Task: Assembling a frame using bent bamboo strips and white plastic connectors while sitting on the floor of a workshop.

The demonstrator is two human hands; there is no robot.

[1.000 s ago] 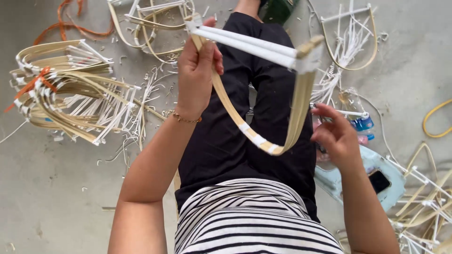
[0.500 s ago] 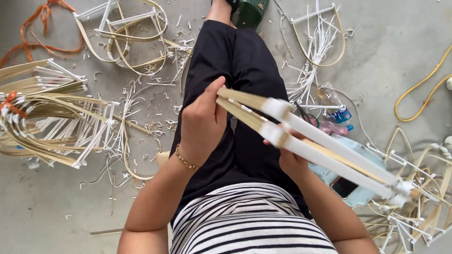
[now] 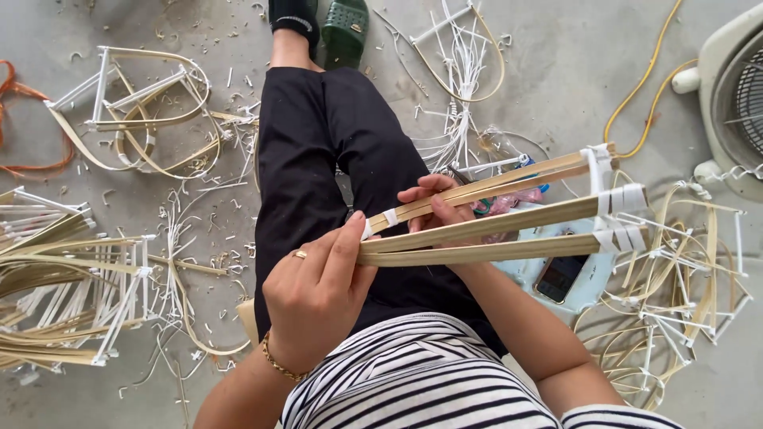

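Note:
I hold a frame of pale bamboo strips [image 3: 509,222] bound with white ties, lying sideways over my lap and pointing right. My left hand [image 3: 318,290], with a ring and a gold bracelet, grips the near ends of the strips where they meet. My right hand [image 3: 435,208] reaches under the frame and clasps the upper strips beside a white tie. The far end of the frame [image 3: 616,210] fans apart, wrapped in white ties.
Finished bamboo frames are piled at the left [image 3: 71,278], the upper left [image 3: 135,103] and the right [image 3: 675,310]. White tie offcuts litter the concrete floor. A phone [image 3: 560,276] lies on a pale blue tray. A fan [image 3: 731,95] and yellow cord [image 3: 644,87] stand at the right.
The frame has swung from a downward slant to nearly level, pointing right. My left hand slid toward the joined end; my right hand now holds the upper strips.

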